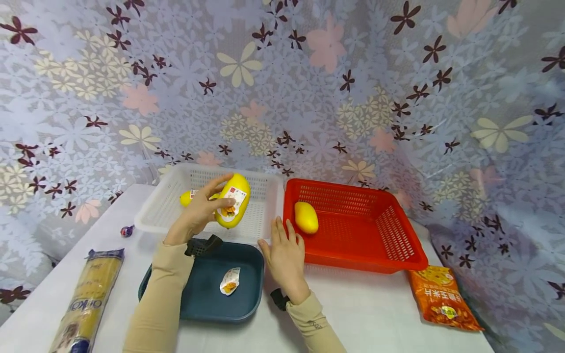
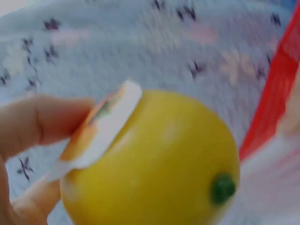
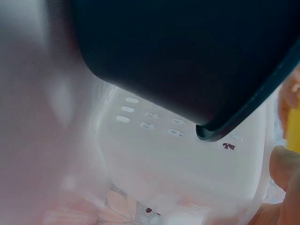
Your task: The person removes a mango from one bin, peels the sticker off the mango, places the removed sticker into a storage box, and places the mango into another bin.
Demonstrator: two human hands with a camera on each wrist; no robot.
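My left hand (image 1: 197, 212) grips a yellow mango (image 1: 238, 184) above the white basket (image 1: 260, 208). A white printed label (image 1: 236, 200) lies against the mango, with an edge standing off the skin in the left wrist view; a green stem nub (image 2: 222, 188) shows there too. Fingers extended, my right hand (image 1: 284, 255) rests at the adjoining rims of the white basket and the red basket (image 1: 348, 225). In the right wrist view its thumb (image 3: 283, 166) is by the white rim. Another mango (image 1: 306, 217) lies at the red basket's left end.
A dark teal tray (image 1: 207, 294) in front holds another label (image 1: 230, 281). More yellow fruit (image 1: 185, 198) sits in the white basket, partly hidden. A noodle pack (image 1: 90, 299) and a wrapped lollipop (image 1: 127, 231) lie left; an orange snack bag (image 1: 443, 299) lies right.
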